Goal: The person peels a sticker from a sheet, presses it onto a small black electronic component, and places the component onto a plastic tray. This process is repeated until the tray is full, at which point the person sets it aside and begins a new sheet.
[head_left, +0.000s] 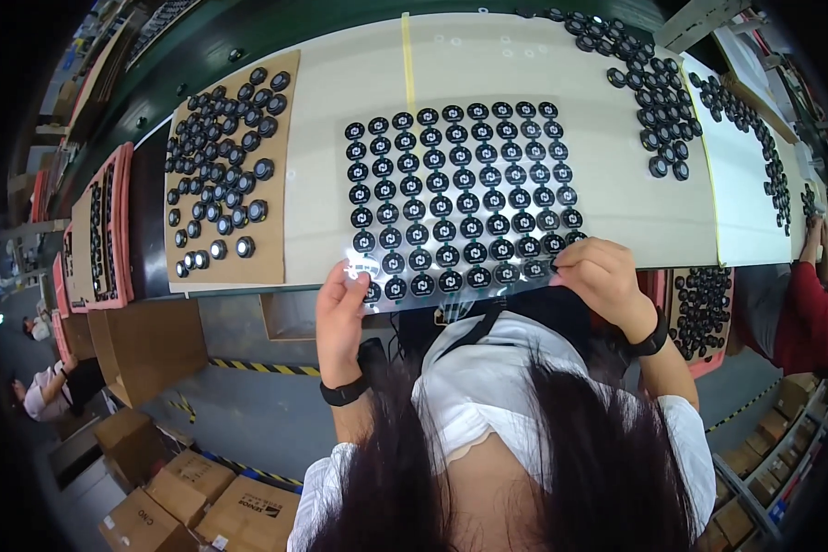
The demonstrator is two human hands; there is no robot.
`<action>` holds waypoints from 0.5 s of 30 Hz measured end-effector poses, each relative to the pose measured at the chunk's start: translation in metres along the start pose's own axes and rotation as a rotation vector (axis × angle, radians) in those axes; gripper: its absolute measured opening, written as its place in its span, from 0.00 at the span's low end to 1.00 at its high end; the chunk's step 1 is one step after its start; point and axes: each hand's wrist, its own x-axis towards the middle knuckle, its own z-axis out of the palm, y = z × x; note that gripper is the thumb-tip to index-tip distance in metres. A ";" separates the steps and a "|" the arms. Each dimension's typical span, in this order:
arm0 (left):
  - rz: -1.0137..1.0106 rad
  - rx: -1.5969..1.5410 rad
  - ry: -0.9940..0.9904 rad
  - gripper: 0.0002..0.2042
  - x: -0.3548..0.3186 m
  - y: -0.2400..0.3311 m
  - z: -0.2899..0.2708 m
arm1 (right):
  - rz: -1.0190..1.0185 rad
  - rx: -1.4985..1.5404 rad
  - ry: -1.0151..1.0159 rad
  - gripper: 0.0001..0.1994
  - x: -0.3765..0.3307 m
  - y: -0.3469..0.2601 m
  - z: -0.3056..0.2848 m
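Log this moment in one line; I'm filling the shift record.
left hand: holds sheet corner | right hand: fingers pinch sheet edge | sheet: clear, rows of black discs, on table | cardboard: loose discs

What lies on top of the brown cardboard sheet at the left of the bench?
Loose round black parts lie scattered over the brown cardboard sheet, some with shiny centres. The bench beneath it is hidden.

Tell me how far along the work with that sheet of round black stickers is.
Done: nothing visibly; the transparent sticker sheet looks full. In hand: the left hand and right hand pinch its near edge. Left: round black parts on the cardboard and a pile of them on the table.
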 end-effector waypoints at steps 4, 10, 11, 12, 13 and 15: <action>0.003 0.035 0.069 0.15 -0.006 -0.003 0.004 | 0.031 0.068 -0.045 0.11 0.000 0.008 -0.007; -0.076 -0.092 0.037 0.14 -0.010 0.004 0.012 | 0.081 0.225 -0.114 0.08 -0.003 0.012 -0.010; -0.082 -0.087 0.041 0.14 -0.011 0.008 0.014 | 0.096 0.271 -0.121 0.07 -0.004 0.012 -0.011; -0.060 -0.031 0.039 0.14 -0.012 0.013 0.017 | 0.101 0.277 -0.120 0.07 -0.003 0.011 -0.014; -0.039 0.025 0.036 0.14 -0.012 0.019 0.020 | 0.178 0.358 -0.139 0.06 0.000 0.011 -0.019; -0.025 0.083 0.026 0.14 -0.011 0.026 0.024 | 0.335 0.513 -0.173 0.03 0.004 0.009 -0.029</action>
